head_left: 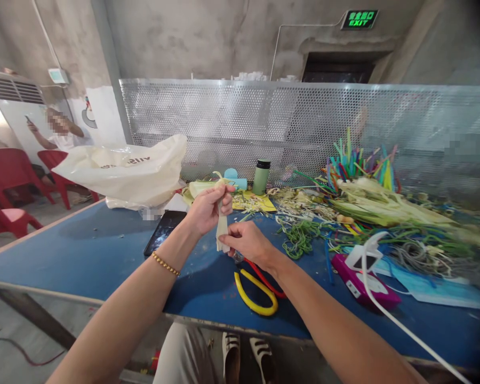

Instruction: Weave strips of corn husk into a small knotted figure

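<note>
My left hand [212, 205] is closed around the upper part of a pale corn husk strip [222, 226], which hangs down from the fingers. At its lower end, my right hand [246, 240] pinches the strip between thumb and fingers. Just below the right hand lie scissors [260, 309] with one yellow and one red handle; their blades are mostly hidden under that hand. A black phone [164, 233] rests on the table beside my left forearm.
The blue table [84, 256] carries a white plastic bag [132, 165], a green bottle [261, 177], corn husks [384, 202], green cords [302, 237], a magenta device [366, 282] with a white cable and a blue face mask [444, 288]. A perforated metal panel [224, 117] stands behind. A person [62, 136] sits far left.
</note>
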### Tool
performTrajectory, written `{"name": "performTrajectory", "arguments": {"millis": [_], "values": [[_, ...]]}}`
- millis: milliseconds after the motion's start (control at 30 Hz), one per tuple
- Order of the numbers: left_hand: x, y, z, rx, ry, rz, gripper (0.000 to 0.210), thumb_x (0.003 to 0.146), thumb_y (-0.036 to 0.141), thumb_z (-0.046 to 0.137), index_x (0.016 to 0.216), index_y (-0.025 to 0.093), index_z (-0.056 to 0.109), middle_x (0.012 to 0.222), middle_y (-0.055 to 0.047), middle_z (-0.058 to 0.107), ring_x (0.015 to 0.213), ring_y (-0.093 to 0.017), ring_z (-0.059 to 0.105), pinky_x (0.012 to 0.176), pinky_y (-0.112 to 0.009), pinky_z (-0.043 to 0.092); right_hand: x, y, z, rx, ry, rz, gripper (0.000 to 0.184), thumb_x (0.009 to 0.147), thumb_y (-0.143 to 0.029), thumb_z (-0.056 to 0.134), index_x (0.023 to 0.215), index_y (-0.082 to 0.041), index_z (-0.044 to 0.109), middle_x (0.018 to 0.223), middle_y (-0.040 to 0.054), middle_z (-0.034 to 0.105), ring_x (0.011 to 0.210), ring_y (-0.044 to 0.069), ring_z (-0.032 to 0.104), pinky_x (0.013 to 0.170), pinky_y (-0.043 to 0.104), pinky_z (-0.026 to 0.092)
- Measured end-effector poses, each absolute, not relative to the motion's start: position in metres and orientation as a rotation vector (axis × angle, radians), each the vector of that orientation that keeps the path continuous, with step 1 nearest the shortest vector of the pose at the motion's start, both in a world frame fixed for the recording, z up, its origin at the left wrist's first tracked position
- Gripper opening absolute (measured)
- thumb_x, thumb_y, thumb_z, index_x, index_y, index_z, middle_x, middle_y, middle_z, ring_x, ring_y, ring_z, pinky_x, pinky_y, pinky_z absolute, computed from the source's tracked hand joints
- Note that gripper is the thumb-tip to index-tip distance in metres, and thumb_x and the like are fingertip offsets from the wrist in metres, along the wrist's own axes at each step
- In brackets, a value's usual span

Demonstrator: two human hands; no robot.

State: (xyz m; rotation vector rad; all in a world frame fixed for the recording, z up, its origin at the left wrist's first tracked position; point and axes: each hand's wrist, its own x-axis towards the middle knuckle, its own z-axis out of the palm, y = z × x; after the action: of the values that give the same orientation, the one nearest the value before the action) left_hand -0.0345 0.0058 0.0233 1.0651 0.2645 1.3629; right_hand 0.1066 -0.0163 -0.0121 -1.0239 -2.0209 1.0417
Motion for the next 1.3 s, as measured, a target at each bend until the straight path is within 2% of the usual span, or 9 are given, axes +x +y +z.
{"name": "performTrajectory", "arguments": {"millis": [200, 333, 433, 533, 600, 700, 900, 1100, 1300], "values": [[-0.036, 0.006, 0.024, 1.075, 0.281, 1.362, 0.020, 0.093, 0.020, 0.049, 0.079, 0.010, 0.060, 0.054, 0.004, 0.039, 0.042, -0.005, 0.034, 0.042, -0.017, 0.028, 0.105, -0.017, -0.012, -1.005, -2.056, 0.984, 0.029, 0.079, -0.026, 0.061, 0.053, -0.017, 0.051, 0.050, -0.0014, 0.059, 0.045, 0.010, 0.056, 0.044, 0.020, 0.039], [-0.042, 0.007, 0.027, 1.116, 0.334, 1.361, 0.020, 0.093, 0.020, 0.050, 0.076, 0.011, 0.058, 0.050, 0.007, 0.033, 0.037, -0.003, 0.027, 0.039, -0.016, 0.023, 0.125, -0.001, -0.001, -0.971, -2.151, 0.914, 0.029, 0.085, -0.039, 0.059, 0.070, -0.016, 0.067, 0.059, 0.0013, 0.066, 0.051, 0.012, 0.058, 0.051, 0.022, 0.041], [-0.046, 0.011, 0.026, 1.166, 0.397, 1.369, 0.019, 0.090, 0.023, 0.056, 0.074, 0.012, 0.057, 0.049, 0.007, 0.032, 0.036, -0.003, 0.027, 0.039, -0.016, 0.022, 0.145, 0.021, 0.003, -1.156, -2.073, 0.334, 0.035, 0.091, -0.035, 0.051, 0.069, -0.015, 0.068, 0.059, 0.0042, 0.064, 0.062, 0.015, 0.060, 0.061, 0.025, 0.042], [-0.048, 0.015, 0.021, 1.183, 0.489, 1.353, 0.021, 0.088, 0.022, 0.058, 0.070, 0.012, 0.055, 0.047, 0.008, 0.032, 0.035, -0.003, 0.026, 0.037, -0.016, 0.019, 0.152, 0.038, -0.005, -1.241, -2.202, -0.017, 0.023, 0.089, -0.023, 0.054, 0.076, -0.014, 0.071, 0.083, 0.0104, 0.070, 0.084, 0.019, 0.062, 0.076, 0.027, 0.042], [-0.047, 0.017, 0.017, 1.176, 0.553, 1.333, 0.021, 0.087, 0.021, 0.058, 0.068, 0.013, 0.053, 0.047, 0.007, 0.033, 0.034, -0.002, 0.025, 0.036, -0.015, 0.017, 0.147, 0.042, -0.015, -1.126, -2.390, -0.029, 0.019, 0.087, -0.013, 0.054, 0.090, -0.014, 0.072, 0.096, 0.0112, 0.070, 0.095, 0.019, 0.060, 0.085, 0.027, 0.041], [-0.045, 0.019, 0.012, 1.150, 0.592, 1.307, 0.021, 0.087, 0.020, 0.058, 0.069, 0.014, 0.051, 0.046, 0.008, 0.032, 0.034, -0.003, 0.025, 0.036, -0.015, 0.017, 0.133, 0.039, -0.029, -1.002, -2.546, -0.070, 0.026, 0.081, -0.006, 0.055, 0.100, -0.012, 0.071, 0.102, 0.0115, 0.068, 0.101, 0.020, 0.057, 0.090, 0.028, 0.041], [-0.046, 0.021, 0.010, 1.057, 0.589, 1.188, 0.024, 0.093, 0.015, 0.046, 0.070, 0.014, 0.049, 0.046, 0.008, 0.029, 0.034, -0.004, 0.022, 0.035, -0.016, 0.018, 0.124, 0.040, -0.037, -0.975, -2.576, -0.198, 0.021, 0.084, -0.010, 0.052, 0.088, -0.015, 0.073, 0.094, 0.0099, 0.065, 0.092, 0.020, 0.058, 0.083, 0.030, 0.043], [-0.049, 0.025, 0.010, 0.917, 0.615, 1.106, 0.030, 0.096, 0.015, 0.037, 0.067, 0.015, 0.046, 0.044, 0.010, 0.023, 0.032, -0.003, 0.019, 0.034, -0.016, 0.016, 0.138, 0.041, -0.017, -0.814, -2.050, -0.029, 0.013, 0.086, -0.012, 0.056, 0.082, -0.016, 0.067, 0.081, 0.0054, 0.066, 0.078, 0.017, 0.061, 0.075, 0.028, 0.047], [-0.045, 0.026, 0.009, 0.779, 0.545, 1.087, 0.029, 0.096, 0.013, 0.037, 0.070, 0.014, 0.047, 0.046, 0.010, 0.022, 0.032, -0.003, 0.021, 0.034, -0.015, 0.017, 0.138, 0.013, -0.003, -0.579, -1.990, -0.214, 0.019, 0.086, -0.007, 0.049, 0.092, -0.018, 0.063, 0.094, 0.0087, 0.064, 0.095, 0.021, 0.058, 0.086, 0.035, 0.046]]}}
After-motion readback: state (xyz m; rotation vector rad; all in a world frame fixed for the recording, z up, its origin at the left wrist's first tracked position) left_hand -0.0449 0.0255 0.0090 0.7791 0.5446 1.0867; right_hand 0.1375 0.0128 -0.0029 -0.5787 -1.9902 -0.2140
